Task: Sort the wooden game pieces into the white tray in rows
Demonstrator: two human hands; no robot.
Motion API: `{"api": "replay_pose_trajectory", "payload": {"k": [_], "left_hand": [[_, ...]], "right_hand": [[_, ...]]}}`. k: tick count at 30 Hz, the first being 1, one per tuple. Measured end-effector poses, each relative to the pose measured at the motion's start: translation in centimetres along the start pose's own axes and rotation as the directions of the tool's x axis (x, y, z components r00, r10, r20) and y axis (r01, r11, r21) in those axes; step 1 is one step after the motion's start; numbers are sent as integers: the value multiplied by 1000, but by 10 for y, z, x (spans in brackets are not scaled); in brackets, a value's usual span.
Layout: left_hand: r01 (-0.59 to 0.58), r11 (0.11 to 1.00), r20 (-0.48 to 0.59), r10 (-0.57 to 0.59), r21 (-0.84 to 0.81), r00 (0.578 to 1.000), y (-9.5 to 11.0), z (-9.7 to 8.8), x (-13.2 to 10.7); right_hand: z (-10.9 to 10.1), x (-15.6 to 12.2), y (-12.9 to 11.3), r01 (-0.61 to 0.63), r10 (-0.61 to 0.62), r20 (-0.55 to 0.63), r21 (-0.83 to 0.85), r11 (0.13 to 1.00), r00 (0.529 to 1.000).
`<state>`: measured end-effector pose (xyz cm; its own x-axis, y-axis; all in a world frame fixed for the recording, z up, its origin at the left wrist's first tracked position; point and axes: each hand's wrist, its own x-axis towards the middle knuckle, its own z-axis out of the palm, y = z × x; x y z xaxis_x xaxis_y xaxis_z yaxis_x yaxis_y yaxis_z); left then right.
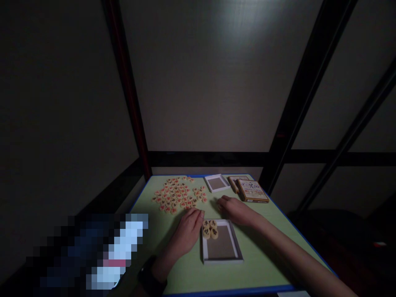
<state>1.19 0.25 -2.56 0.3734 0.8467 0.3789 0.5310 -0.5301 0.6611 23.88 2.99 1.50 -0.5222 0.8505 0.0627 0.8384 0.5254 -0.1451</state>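
Note:
My left hand point(187, 231), with a dark band on its wrist, is at the upper left corner of an open white-walled box tray point(239, 258). Its fingers are bent and pressed together; whatever they hold is hidden. Several round wooden xiangqi pieces point(214, 233) with black characters lie face up in the tray's upper left corner. Above the tray's upper right corner, my right hand point(235, 209) is closed low over the table, and a pale bit of what looks like a xiangqi piece point(220, 207) shows under its fingertips.
Many loose xiangqi pieces point(173, 194), red and black, spread over the table's left half. A second shallow tray point(217, 191) lies at the back, beside two printed boxes point(253, 190) that overlap. The green table point(192, 276) has a blue edge. A blurred-out patch point(119, 251) covers the lower left.

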Motion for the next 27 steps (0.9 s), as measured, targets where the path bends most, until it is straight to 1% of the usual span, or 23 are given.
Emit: {"api": "replay_pose_trajectory", "payload": {"k": [2, 4, 7, 10, 13, 16, 18, 20, 22, 27], "left_hand": [[16, 1000, 14, -16, 23, 1000, -2, 0, 0], [41, 997, 33, -43, 64, 999, -4, 1, 0], [74, 988, 49, -81, 133, 995, -8, 2, 0], [77, 983, 58, -87, 165, 994, -9, 2, -1], [58, 983, 58, -69, 174, 996, -10, 2, -1], [61, 982, 67, -74, 178, 995, -10, 2, -2], [66, 982, 83, -82, 180, 993, -9, 3, -3], [58, 983, 97, -76, 177, 992, -8, 4, -3], [45, 984, 104, -63, 170, 993, -8, 4, -3], [24, 989, 120, -41, 143, 992, -9, 4, -3]], "right_hand": [[-10, -17, -13, 15, -12, -37, 87, 996, 999], [-16, -36, -29, 44, -40, -30, 144, 989, 999], [-13, -59, -51, 31, -34, 30, 103, 994, 999], [-3, -67, -64, 20, -24, 84, 47, 999, 996], [-3, -67, -63, -1, -15, 126, 122, 992, 992], [-12, -67, -54, -20, -5, 96, 255, 967, 995], [-17, -68, -50, 21, -47, 79, 301, 953, 996], [-17, -69, -49, 70, -101, 85, 314, 947, 991], [-14, -69, -50, 92, -130, 103, 312, 946, 986], [-4, -65, -56, 92, -130, 175, 210, 973, 976]]}}
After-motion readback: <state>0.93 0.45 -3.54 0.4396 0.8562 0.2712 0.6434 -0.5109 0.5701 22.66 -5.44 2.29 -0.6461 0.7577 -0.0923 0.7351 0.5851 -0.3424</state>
